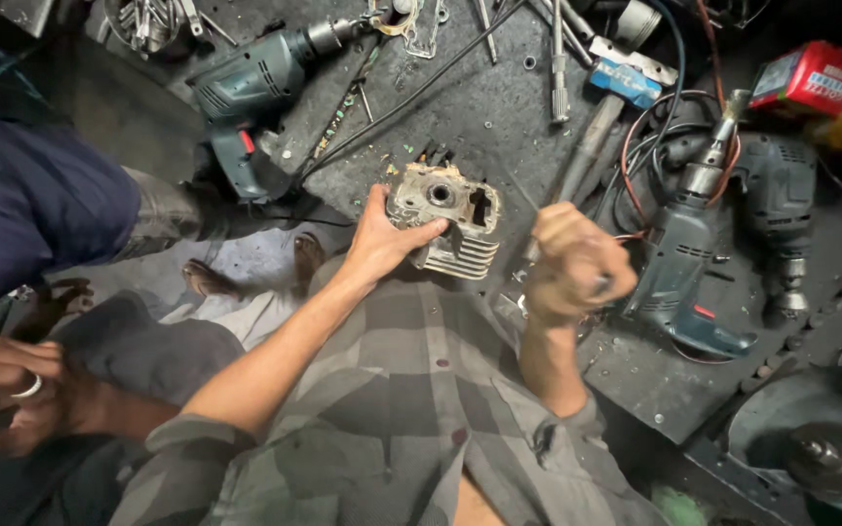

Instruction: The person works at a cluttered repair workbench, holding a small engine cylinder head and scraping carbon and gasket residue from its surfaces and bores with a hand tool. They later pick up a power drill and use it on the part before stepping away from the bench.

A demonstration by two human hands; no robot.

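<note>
Hands over a grimy workshop floor: left hand grips a finned metal engine block at centre, fins facing six o'clock, while right hand, fisted around a thin tool, sits just beside it at three o'clock

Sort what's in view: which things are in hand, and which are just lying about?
In hand:
- finned engine block, held by the left hand
- thin tool, mostly hidden in the right hand, a closed fist

Lying about:
- green drill
- blue drill
- hammer
- red box
</note>
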